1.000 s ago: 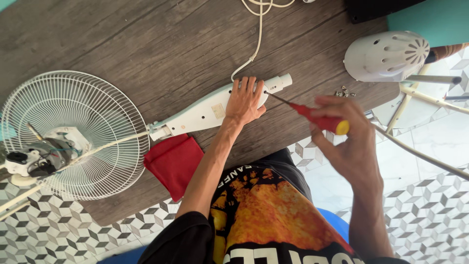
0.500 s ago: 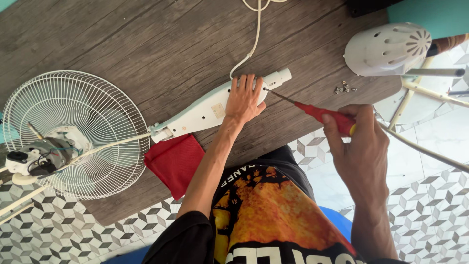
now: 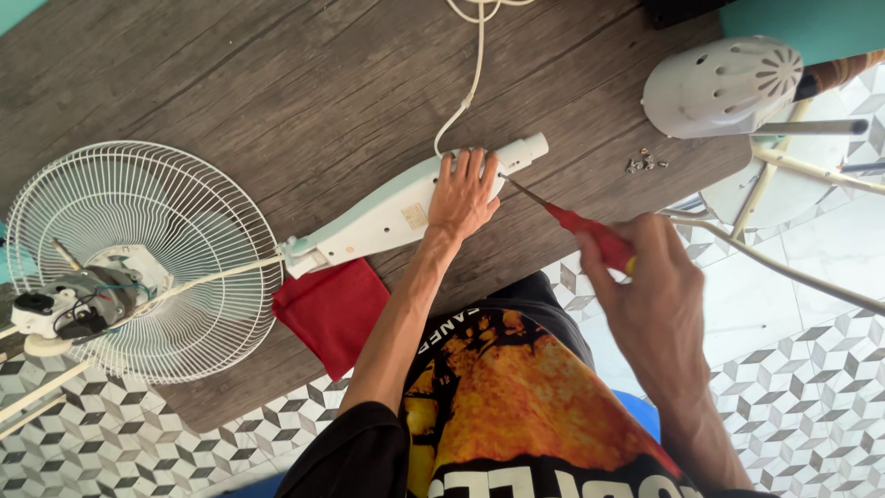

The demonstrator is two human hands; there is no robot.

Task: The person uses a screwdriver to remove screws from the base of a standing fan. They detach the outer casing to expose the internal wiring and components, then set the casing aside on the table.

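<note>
Lately little had shifted | left hand [image 3: 466,192] stayed flat, pinning white fan neck housing [image 3: 387,214] on tabletop [image 3: 230,83] | right hand [image 3: 656,304] gripped red screwdriver [image 3: 590,235], drawn lower; tip stayed at housing's end.

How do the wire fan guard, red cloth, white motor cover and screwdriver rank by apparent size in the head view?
1. Wire fan guard, by far the largest.
2. White motor cover.
3. Red cloth, near the cover in size, so that order is unsure.
4. Screwdriver, partly hidden in the right hand.
</note>
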